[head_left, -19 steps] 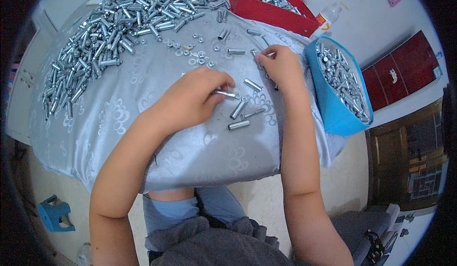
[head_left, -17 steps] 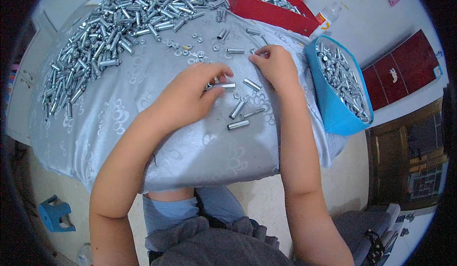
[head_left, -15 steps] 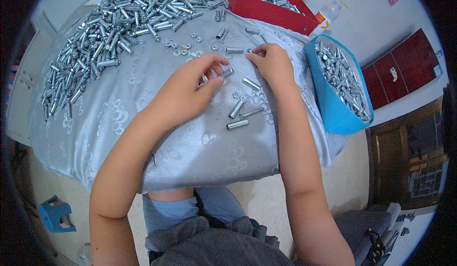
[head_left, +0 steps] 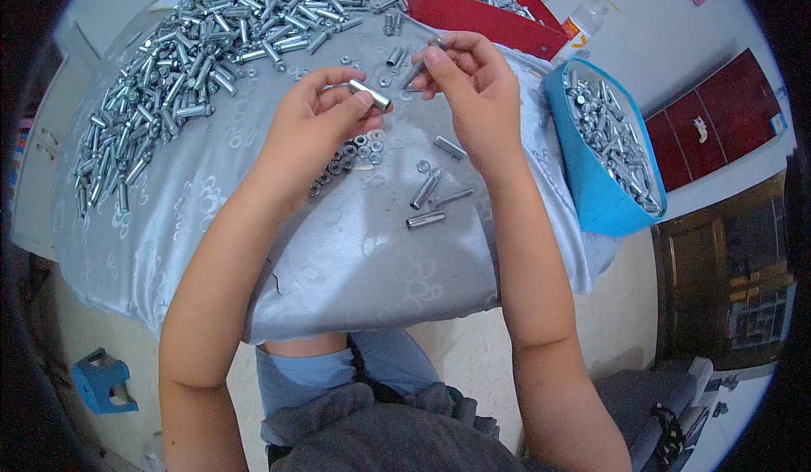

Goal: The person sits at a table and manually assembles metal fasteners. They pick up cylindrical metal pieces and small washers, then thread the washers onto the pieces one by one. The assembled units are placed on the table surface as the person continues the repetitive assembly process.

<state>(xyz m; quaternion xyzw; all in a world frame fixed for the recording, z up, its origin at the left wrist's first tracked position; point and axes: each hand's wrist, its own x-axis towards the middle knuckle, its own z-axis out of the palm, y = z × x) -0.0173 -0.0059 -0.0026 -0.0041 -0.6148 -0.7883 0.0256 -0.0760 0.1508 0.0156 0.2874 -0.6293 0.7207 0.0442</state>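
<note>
Holds a short metal tube [head_left: 370, 94] in the left hand [head_left: 325, 109], slantwise across the fingertips, with the lower end pointing toward the right. Has the left grip narrowed to the tube's own width, thumb pressing from the near side, fingers curled behind. Pinches a slim metal piece [head_left: 438, 41] at the tips of the right hand [head_left: 469, 71], thumb close against forefinger (mostly covered, so cannot tell its full shape). Has a second metal piece [head_left: 412, 75] just below the right fingertips; cannot tell whether gripped or lying loose.

Works over a silvery tablecloth [head_left: 380, 278], satiny and creased, patterned with pale looping rings. Has a cluster of nuts [head_left: 346, 158], ring-shaped and shiny, just below the left hand, and between the forearms some smooth round loose tubes [head_left: 426, 219] near a thin bolt [head_left: 454, 198]. Faces a jumbled, glinting heap of bolts [head_left: 253, 16] at far left, a straight-sided red box [head_left: 473, 24] ahead, and a blue bin [head_left: 608, 217] with rounded corners beside the right forearm, both containing more metal parts.
</note>
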